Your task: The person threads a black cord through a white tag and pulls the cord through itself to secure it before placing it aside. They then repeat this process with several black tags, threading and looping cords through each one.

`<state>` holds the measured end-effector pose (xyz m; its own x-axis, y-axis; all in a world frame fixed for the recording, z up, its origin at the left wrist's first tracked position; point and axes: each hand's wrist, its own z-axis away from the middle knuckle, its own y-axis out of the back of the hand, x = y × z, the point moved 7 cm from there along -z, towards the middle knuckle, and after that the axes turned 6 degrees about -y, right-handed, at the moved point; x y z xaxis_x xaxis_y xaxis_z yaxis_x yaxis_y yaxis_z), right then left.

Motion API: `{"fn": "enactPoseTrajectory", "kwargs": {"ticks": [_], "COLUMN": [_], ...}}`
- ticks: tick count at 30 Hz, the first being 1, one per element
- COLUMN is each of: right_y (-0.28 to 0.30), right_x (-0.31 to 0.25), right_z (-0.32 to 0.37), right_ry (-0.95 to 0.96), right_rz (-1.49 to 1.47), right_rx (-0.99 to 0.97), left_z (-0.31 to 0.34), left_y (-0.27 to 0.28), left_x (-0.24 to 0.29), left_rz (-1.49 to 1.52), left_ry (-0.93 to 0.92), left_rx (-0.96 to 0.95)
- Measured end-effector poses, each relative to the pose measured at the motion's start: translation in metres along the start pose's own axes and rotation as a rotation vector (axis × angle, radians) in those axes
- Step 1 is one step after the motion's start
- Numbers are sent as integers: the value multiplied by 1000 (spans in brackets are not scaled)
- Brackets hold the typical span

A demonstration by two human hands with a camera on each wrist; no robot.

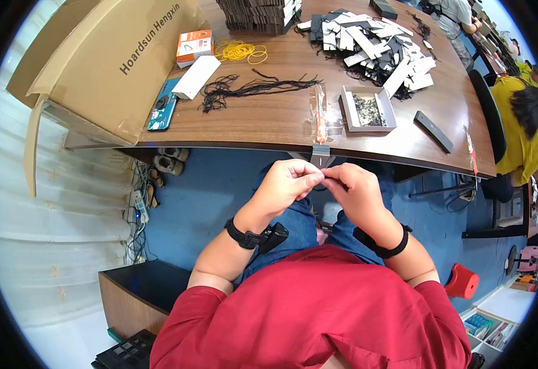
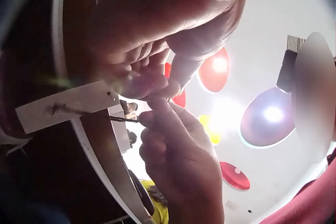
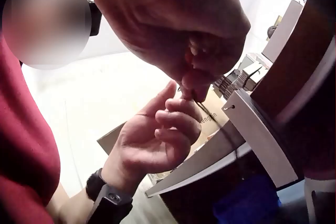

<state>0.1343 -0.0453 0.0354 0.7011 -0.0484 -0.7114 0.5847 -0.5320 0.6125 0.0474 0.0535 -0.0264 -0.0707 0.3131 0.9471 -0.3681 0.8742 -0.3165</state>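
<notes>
My left hand [image 1: 286,184] and right hand [image 1: 358,192] meet fingertip to fingertip just off the table's front edge. Thin black cord [image 2: 125,120] runs out from the pinched fingers of the right hand [image 2: 184,155]; the left hand [image 2: 173,19] pinches at the same spot, where the fingers partly hide the cord. Beside the fingertips is a white tag [image 2: 68,109] with a small hole near its end. The right wrist view shows this tag [image 3: 262,137] below the right hand [image 3: 178,24], with the left hand [image 3: 157,134] lower down.
On the table [image 1: 269,126] lie loose black cords [image 1: 259,89], an open white box of small dark parts [image 1: 367,111], a heap of white tags [image 1: 367,46], a dark bar [image 1: 433,131], a phone [image 1: 163,106] and yellow cord [image 1: 241,51]. A large carton [image 1: 109,67] stands left.
</notes>
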Motion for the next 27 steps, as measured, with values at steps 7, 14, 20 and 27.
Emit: {"fn": "enactPoseTrajectory", "kwargs": {"ticks": [7, 14, 20, 27], "right_y": [-8, -18, -36, -42], "right_x": [21, 26, 54, 76], "right_z": [8, 14, 24, 15], "right_ry": [-215, -190, -450, -568], "right_rz": [-83, -46, -410, -630], "right_rx": [85, 5, -138, -15], "left_z": [9, 15, 10, -5], "left_y": [-4, -2, 6, 14], "left_x": [-25, -38, -23, -16], "left_rz": [72, -37, -346, -365], "left_ry": [-127, -170, -411, -427], "left_rx": [209, 355, 306, 275]}}
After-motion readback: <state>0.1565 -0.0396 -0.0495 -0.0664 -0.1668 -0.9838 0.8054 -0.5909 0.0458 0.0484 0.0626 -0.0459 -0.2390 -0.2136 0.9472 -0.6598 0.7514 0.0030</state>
